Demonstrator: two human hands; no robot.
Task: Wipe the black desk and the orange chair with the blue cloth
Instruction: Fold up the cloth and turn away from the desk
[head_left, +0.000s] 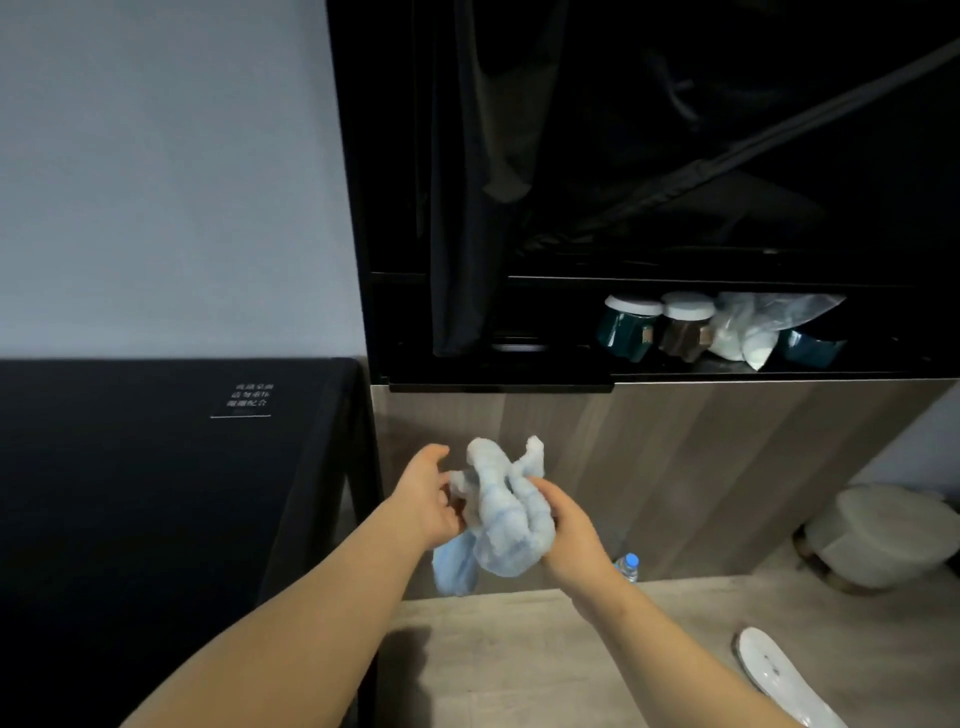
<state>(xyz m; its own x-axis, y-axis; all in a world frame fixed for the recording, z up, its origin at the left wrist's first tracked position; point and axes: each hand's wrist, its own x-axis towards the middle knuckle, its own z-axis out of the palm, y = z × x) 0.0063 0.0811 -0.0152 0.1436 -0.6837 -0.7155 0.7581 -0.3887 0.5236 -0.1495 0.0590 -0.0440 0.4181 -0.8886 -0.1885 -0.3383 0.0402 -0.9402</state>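
A crumpled light blue cloth (498, 514) hangs in the air between my two hands, in front of a wood-panelled cabinet. My left hand (428, 499) grips its left side, thumb raised. My right hand (569, 535) is closed on its right side from below. The black desk (156, 493) fills the left of the view, its top bearing a small block of white print; both hands are to the right of its edge. No orange chair is in view.
A dark open wardrobe (623, 156) with hanging black garments rises ahead. Its shelf holds jars (628, 327) and a plastic bag (758, 327). On the floor are a water bottle (627, 566), a white slipper (774, 670) and a pale round stool (883, 535).
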